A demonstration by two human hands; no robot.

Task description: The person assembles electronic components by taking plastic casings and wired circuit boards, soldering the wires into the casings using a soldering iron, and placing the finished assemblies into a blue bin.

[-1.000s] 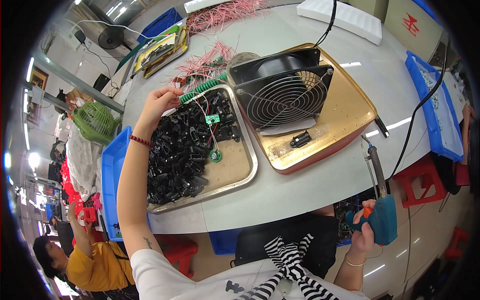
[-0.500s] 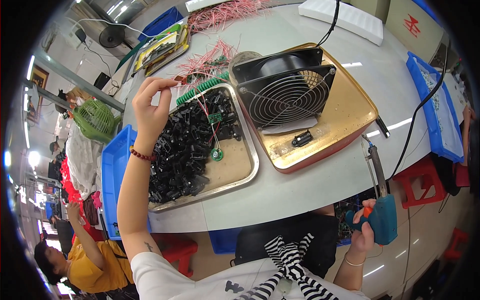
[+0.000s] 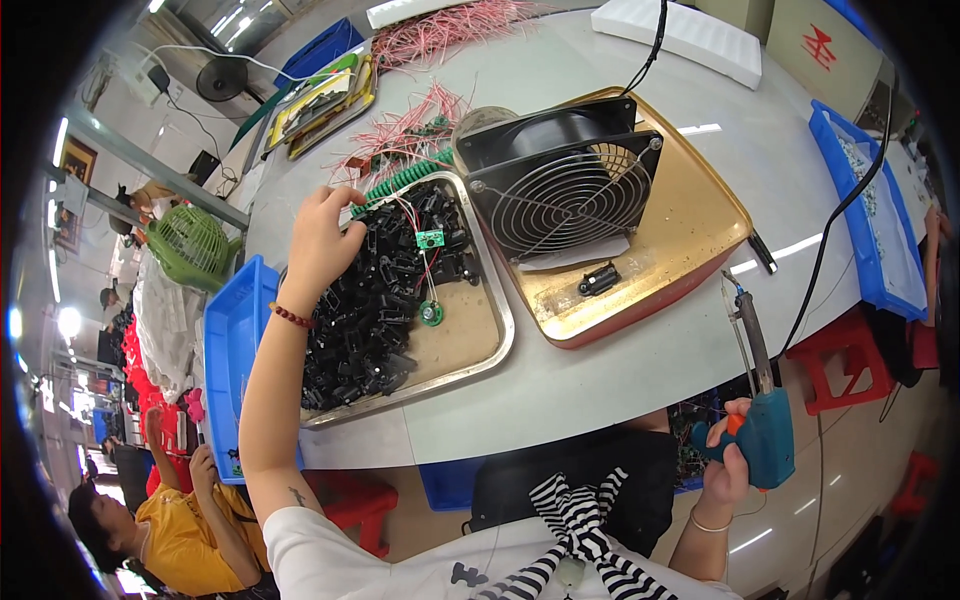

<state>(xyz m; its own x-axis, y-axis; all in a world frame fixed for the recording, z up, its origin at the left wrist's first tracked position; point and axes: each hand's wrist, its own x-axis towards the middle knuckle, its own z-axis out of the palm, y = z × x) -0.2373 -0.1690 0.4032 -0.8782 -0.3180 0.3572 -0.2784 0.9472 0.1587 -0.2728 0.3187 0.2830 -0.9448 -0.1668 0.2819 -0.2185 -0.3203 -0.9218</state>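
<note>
My left hand hovers over the near-left part of a metal tray, thumb and forefinger apart, with nothing visible between them. Small black plastic housings are heaped in that tray. On top of the heap lies a green circuit board with red and white wires, and a round green piece hangs off it by wires toward the bare tray floor. In my right hand, low at the right beyond the table edge, is a blue-handled soldering gun, tip pointing up.
A black fan stands in a gold tray, with one black housing before it. Behind lie a green coil and pink-wired boards. A blue bin sits left; a person in yellow is beyond.
My left hand has come down and slightly right, its pinch on the wires opened. The circuit board has turned a little on the heap. My right hand and soldering gun stay put.
</note>
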